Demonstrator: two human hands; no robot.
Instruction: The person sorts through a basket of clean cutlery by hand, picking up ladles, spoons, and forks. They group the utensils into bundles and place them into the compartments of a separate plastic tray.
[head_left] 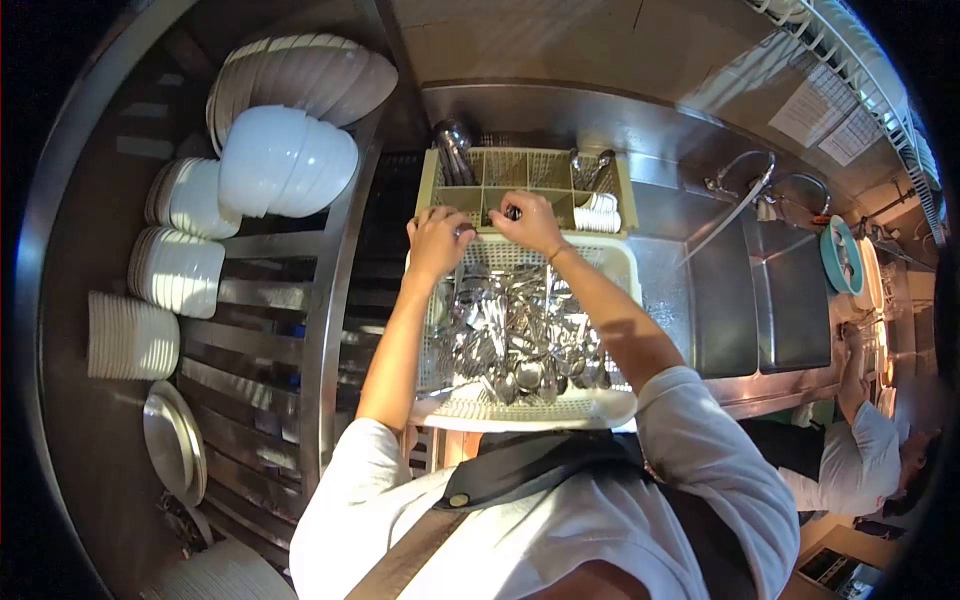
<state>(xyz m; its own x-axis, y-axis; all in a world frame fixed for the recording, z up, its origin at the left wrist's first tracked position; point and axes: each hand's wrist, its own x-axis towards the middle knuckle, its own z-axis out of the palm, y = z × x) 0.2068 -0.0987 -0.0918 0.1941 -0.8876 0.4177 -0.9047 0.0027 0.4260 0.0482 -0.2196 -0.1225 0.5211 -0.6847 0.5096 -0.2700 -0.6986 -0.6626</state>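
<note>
A cream cutlery holder (429, 185) with several compartments stands at the back, behind a white basket (625, 275) heaped with loose metal cutlery (515, 340). Over the holder's front left compartment is my left hand (437, 240), fingers curled near its front edge; a small shiny bit shows by the thumb, too little to name. My right hand (530, 220) bends over the front middle compartment, its fingers closed around a dark, shiny piece of metal cutlery (513, 212) whose kind is hidden. Spoons (455, 155) stand in the back left compartment. White spoons (598, 213) lie stacked at front right.
Stacked white bowls (290, 160) and plates (175, 440) sit on the slatted metal rack (260, 295) to the left. At right are a steel sink (735, 310) with a hose tap (750, 175) and a teal basin (840, 255). Another person (860, 460) works at far right.
</note>
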